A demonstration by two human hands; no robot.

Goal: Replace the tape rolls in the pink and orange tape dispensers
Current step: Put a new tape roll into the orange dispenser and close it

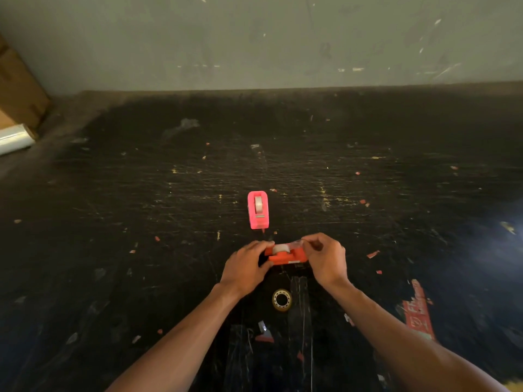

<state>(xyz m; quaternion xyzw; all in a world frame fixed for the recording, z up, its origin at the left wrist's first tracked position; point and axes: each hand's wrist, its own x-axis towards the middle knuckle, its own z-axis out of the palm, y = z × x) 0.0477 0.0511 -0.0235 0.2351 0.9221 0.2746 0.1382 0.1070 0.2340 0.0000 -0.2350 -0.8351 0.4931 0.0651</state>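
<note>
While the left hand (pixel 245 267) closes its grip on the left end of the orange dispenser (pixel 287 255), thumb on the near side and fingers curled over the top, the right hand (pixel 325 257) pinches a strip of clear tape (pixel 294 244) between thumb and forefinger just above the dispenser's right end. That strip runs back to the left to a whitish roll (pixel 280 248) seated in the dispenser's cradle, so the roll lies between the 2 hands, touching neither palm as far as can be seen. The dispenser sits flat on the desk (pixel 141 222), long side toward the camera, with its right end hidden behind the right fingers.

Beyond the hands and well apart from them, the pink dispenser (pixel 257 209) stands on the desk with its length pointing away from the person; it holds a pale roll of its own. Nearer the person, between the 2 forearms, a loose tape ring (pixel 282 299) lies flat on the desk, yellowish and nearly down to its core, untouched.

The desk is black, heavily scratched and dotted with small red and clear scraps. A red label (pixel 418 312) is stuck to it by the right forearm. At the far left a cardboard box (pixel 19 89) leans near the wall.
</note>
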